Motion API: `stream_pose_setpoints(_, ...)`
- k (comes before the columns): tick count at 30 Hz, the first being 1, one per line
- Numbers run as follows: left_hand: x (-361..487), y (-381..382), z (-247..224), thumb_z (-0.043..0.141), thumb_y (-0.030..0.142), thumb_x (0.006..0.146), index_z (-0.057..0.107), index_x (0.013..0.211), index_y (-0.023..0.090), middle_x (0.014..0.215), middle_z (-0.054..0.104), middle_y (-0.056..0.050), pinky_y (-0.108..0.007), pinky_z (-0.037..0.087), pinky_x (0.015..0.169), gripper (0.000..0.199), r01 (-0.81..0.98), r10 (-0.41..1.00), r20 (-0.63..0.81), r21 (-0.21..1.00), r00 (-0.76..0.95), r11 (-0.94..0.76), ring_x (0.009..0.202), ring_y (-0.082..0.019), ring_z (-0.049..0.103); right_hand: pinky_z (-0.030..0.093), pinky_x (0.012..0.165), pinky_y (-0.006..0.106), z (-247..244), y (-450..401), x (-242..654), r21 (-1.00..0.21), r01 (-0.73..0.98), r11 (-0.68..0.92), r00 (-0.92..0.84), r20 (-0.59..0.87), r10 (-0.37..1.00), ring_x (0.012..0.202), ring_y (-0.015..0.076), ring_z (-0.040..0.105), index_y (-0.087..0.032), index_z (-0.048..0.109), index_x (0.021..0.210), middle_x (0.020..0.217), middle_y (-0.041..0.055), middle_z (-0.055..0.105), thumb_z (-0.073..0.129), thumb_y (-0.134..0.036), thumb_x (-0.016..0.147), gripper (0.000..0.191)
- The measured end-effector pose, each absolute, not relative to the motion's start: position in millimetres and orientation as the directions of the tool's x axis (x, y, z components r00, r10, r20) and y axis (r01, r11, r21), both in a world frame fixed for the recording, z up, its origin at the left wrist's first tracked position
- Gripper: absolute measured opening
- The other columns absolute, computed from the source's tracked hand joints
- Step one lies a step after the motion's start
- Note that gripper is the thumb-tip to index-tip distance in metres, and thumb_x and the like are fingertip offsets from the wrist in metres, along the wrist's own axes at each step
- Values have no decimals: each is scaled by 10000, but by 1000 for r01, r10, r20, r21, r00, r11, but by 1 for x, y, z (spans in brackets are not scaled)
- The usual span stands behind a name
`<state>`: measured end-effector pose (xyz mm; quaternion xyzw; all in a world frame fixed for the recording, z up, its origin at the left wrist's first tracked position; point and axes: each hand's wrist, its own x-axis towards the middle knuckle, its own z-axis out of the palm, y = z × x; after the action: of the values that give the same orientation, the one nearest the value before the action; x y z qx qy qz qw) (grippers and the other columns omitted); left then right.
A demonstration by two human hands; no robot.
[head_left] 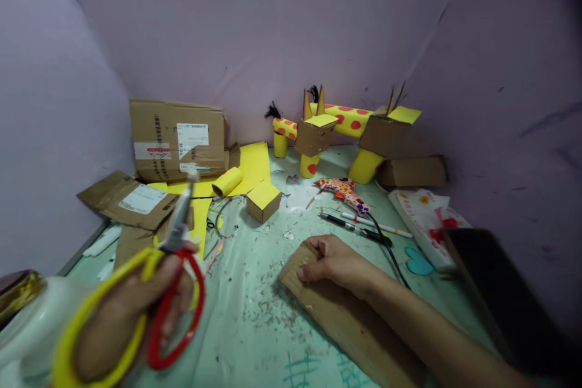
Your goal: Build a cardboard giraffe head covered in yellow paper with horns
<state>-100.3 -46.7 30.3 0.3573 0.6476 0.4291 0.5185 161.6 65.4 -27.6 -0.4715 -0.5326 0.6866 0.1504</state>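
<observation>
Yellow-and-red-handled scissors [175, 233] are in my left hand [136, 306], raised at the left with the blades pointing up and away; hand and scissors are slightly blurred. My right hand [339, 267] pinches the far end of a long strip of brown cardboard [354, 339], thumb on top. The strip's near end runs out of the frame below my forearm. Between and beyond my hands sits a small cardboard box with a yellow top [264, 201]. Brown crumbs [266, 303] are scattered beside the strip.
Two spotted cardboard animals [316, 133] stand at the back. A floral glue gun [343, 191], pens [357, 227] and a dark phone [500, 303] lie to the right. Larger cardboard [177, 139], yellow paper [254, 163] and a padded envelope [131, 200] fill the back left. A white jar [40, 315] stands near left.
</observation>
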Motion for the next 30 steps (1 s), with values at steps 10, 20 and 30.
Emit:
stream_pose_setpoints(10,-55,-50,4,520,467,763,482,1101,237,744,672,-16,-285,500,636,411,336,973,-206,914,-102,228,689,-177,611,474,529,267,-33,68,164,-876,297,-379,-528,-482,699,552,154,578,-161,623,697,634,13,646,698,-192,502,211)
stream_pose_setpoints(20,-71,-42,17,453,470,801,482,1152,241,877,633,-48,-340,497,674,420,695,978,-90,692,-190,199,766,-218,615,449,490,227,-13,71,174,-864,400,-305,-599,-498,627,560,144,576,-164,611,684,636,-6,639,715,-216,507,211)
stream_pose_setpoints(30,-60,-52,12,572,275,722,618,1086,309,1108,644,-47,-341,477,832,369,908,957,-189,398,219,-130,994,-241,601,419,493,174,21,80,206,-887,383,-258,-729,-462,506,541,90,544,-145,605,716,631,-36,626,754,-167,536,235)
